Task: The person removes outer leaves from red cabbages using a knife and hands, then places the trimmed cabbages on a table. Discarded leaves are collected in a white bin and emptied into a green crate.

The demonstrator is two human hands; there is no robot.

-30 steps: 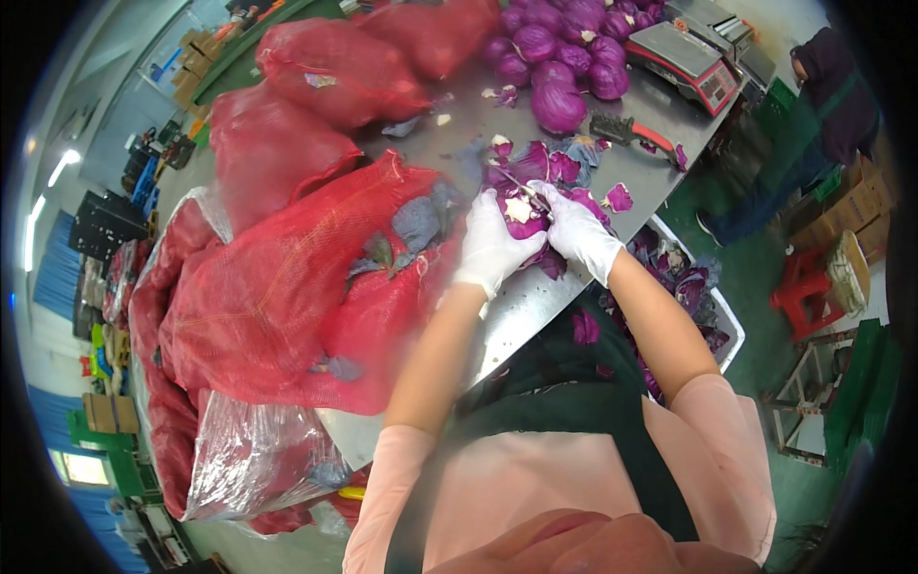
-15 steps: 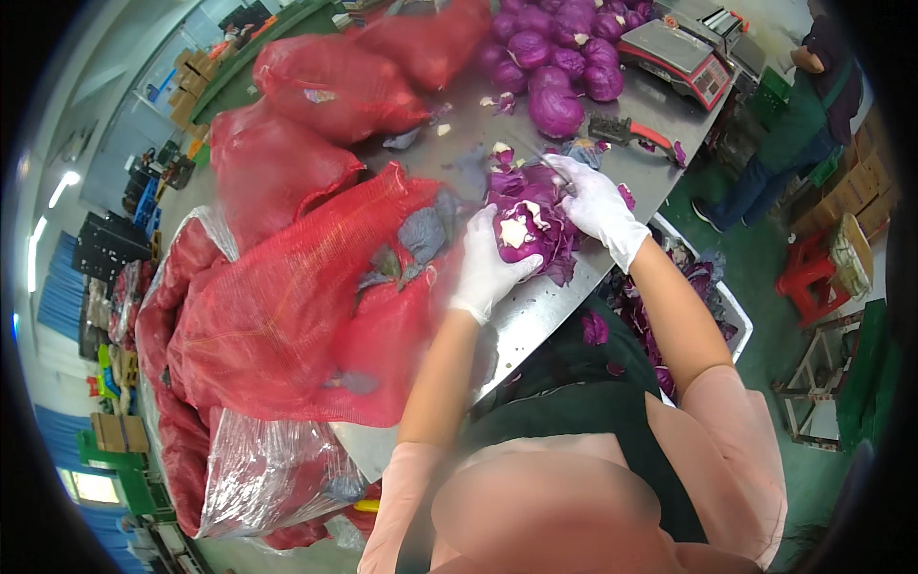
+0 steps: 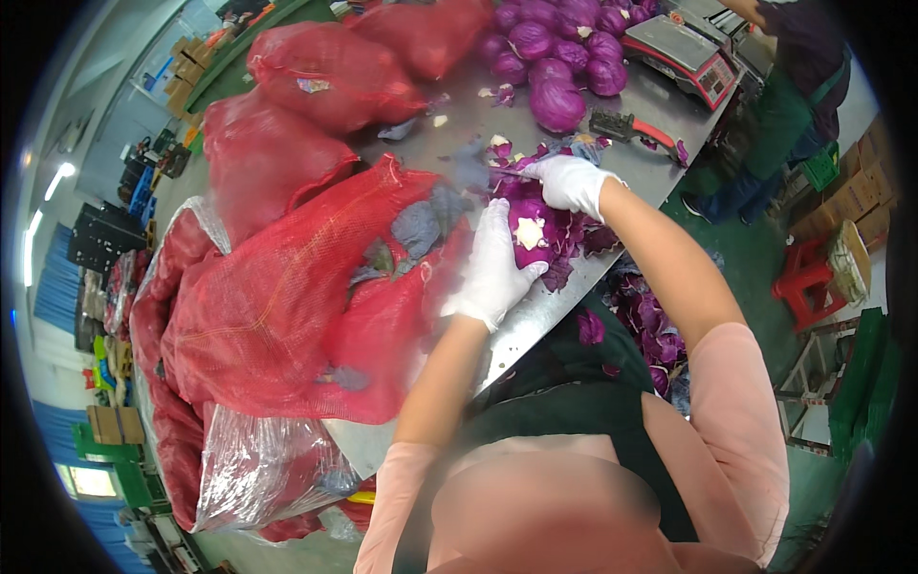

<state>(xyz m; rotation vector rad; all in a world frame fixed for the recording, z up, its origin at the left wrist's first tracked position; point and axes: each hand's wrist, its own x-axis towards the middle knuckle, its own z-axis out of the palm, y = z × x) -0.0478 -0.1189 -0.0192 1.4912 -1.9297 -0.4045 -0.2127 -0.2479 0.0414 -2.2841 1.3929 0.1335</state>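
A red cabbage (image 3: 528, 232) with a pale cut stem end rests on the metal table (image 3: 440, 148), loose purple leaves around it. My left hand (image 3: 490, 273), in a white glove, grips its left side, thumb near the front. Just beyond the cabbage, my gloved right hand (image 3: 571, 184) is closed on a slim knife (image 3: 507, 173); its thin blade points left and the handle is hidden in my fingers. Beside my left hand lies an open red mesh sack (image 3: 277, 297) with dull outer leaves (image 3: 417, 230) at its mouth.
Several peeled cabbages (image 3: 555, 100) are piled at the back, near a scale (image 3: 681, 57). A red-handled cutting tool (image 3: 631, 128) lies at the right table edge. Full red sacks (image 3: 330, 77) stand back left. A leaf-filled bin (image 3: 650, 316) is below; a person (image 3: 798, 105) stands at right.
My right hand has moved left over the far side of the cabbage, the knife blade now showing. My left hand has stayed at the cabbage's left side. The person at right has shifted.
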